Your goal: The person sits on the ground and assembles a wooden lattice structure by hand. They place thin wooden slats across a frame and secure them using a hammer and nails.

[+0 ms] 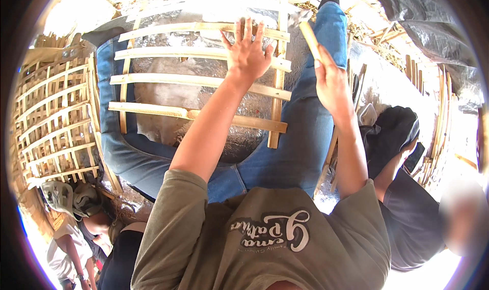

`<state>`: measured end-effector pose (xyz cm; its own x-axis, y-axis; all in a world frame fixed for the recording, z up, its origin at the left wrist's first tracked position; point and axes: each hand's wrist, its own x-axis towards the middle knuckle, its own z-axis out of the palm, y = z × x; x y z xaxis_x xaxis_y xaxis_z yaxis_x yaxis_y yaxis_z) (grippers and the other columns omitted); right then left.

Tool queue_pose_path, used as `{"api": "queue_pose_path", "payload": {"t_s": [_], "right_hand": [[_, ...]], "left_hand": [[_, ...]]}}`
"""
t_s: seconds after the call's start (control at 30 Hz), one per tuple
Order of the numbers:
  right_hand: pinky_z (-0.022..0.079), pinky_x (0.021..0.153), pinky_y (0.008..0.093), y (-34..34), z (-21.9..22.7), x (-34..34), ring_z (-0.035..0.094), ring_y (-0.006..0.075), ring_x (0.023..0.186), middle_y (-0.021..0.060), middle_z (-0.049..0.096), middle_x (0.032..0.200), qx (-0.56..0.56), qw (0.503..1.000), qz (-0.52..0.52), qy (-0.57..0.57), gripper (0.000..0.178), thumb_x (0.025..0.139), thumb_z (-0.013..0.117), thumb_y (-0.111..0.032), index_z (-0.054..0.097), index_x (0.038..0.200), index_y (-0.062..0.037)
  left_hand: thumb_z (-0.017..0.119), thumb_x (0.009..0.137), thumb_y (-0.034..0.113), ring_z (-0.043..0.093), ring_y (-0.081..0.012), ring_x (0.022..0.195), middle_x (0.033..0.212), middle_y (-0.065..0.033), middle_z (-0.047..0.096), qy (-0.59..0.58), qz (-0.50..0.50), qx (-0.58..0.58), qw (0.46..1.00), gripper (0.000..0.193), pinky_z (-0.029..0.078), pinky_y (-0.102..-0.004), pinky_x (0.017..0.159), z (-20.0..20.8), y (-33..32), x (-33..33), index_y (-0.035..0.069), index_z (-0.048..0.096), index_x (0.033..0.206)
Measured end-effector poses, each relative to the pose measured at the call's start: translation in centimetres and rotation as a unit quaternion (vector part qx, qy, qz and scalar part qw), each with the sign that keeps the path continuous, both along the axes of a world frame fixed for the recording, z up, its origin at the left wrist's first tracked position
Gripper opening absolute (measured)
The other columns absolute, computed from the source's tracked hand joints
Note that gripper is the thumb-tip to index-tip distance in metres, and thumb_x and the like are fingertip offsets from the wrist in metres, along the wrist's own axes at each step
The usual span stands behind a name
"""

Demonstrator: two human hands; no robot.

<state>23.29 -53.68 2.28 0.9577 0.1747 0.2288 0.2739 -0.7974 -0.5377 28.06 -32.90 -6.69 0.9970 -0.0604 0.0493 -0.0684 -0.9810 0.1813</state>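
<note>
A ladder-like frame of split bamboo slats (168, 52) lies between and partly over my outstretched legs. Several crosswise slats rest on two lengthwise strips, one strip (275, 105) near its right end and another toward its left. My left hand (248, 53) is spread flat on the upper slats, fingers apart, near the right-hand strip. To the right of the frame, above my right leg, my right hand (331, 84) is closed around the light wooden handle of a hammer (309, 39). The hammer's head is pale and hard to make out against the bright ground.
A woven bamboo lattice panel (56, 119) stands at the left. One person in dark clothing (407, 224) sits close on the right; another person (76, 244) is at the lower left. Dark plastic sheeting (433, 25) hangs at the upper right, above bamboo strips (442, 114).
</note>
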Motion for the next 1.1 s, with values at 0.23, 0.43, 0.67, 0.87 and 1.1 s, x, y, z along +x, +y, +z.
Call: {"api": "queue_pose_path", "payload": {"t_s": [0.23, 0.43, 0.67, 0.87, 1.1], "right_hand": [[0.051, 0.057, 0.0323, 1.2, 0.8, -0.8, 0.061, 0.0148, 0.057, 0.016, 0.066, 0.074, 0.068, 0.996, -0.05, -0.026, 0.041, 0.1, 0.056, -0.011, 0.053, 0.14, -0.0023], [0.045, 0.045, 0.0272, -0.6, -2.1, 0.0, 0.056, 0.0131, 0.05, 0.0077, 0.063, 0.079, 0.294, 0.887, -0.116, 0.338, 0.045, 0.103, 0.055, -0.022, 0.048, 0.145, -0.0096], [0.032, 0.045, 0.0161, -3.8, -5.8, 0.2, 0.037, 0.0034, 0.057, -0.0029, 0.039, 0.077, 0.884, 0.321, 0.038, 0.338, 0.043, 0.107, 0.047, -0.019, 0.043, 0.147, -0.0055], [0.033, 0.046, 0.0161, -3.0, -6.1, 0.9, 0.035, 0.0029, 0.057, -0.0046, 0.038, 0.076, 0.871, 0.376, 0.043, 0.314, 0.039, 0.106, 0.048, -0.018, 0.047, 0.145, -0.0128], [0.033, 0.045, 0.0153, -2.4, -5.4, 0.8, 0.035, 0.0015, 0.058, -0.0039, 0.038, 0.078, 0.838, 0.442, 0.025, 0.32, 0.04, 0.107, 0.047, -0.019, 0.043, 0.147, -0.0132]], "left_hand": [[0.033, 0.101, 0.051, 0.01, -0.0338, 0.154, 0.167, -0.0103, 0.014, -0.015, 0.002, 0.004, 1.0, 0.065, 0.006, -0.0712, 0.117, -0.3, 0.0, 0.1, 0.021, 0.025, 0.159], [0.033, 0.102, 0.05, 0.009, -0.0348, 0.154, 0.166, -0.0122, 0.015, -0.025, -0.009, 0.004, 1.0, 0.065, 0.008, -0.0696, 0.118, 0.0, 0.1, 0.0, 0.02, 0.025, 0.159], [0.025, 0.103, 0.055, 0.007, -0.0321, 0.154, 0.167, -0.0092, 0.011, 0.008, -0.001, 0.043, 0.999, 0.067, 0.008, -0.0674, 0.119, 0.8, -0.2, -0.1, 0.021, 0.021, 0.16], [0.018, 0.102, 0.057, 0.003, -0.0292, 0.154, 0.167, -0.0085, 0.006, 0.001, 0.0, 0.037, 0.999, 0.068, 0.007, -0.0663, 0.119, 0.5, -0.2, -0.1, 0.021, 0.014, 0.16], [0.024, 0.102, 0.056, 0.004, -0.0354, 0.154, 0.167, -0.0147, 0.01, -0.004, 0.002, -0.003, 1.0, 0.069, 0.003, -0.0688, 0.118, 0.8, -0.2, -0.3, 0.019, 0.017, 0.16]]}}
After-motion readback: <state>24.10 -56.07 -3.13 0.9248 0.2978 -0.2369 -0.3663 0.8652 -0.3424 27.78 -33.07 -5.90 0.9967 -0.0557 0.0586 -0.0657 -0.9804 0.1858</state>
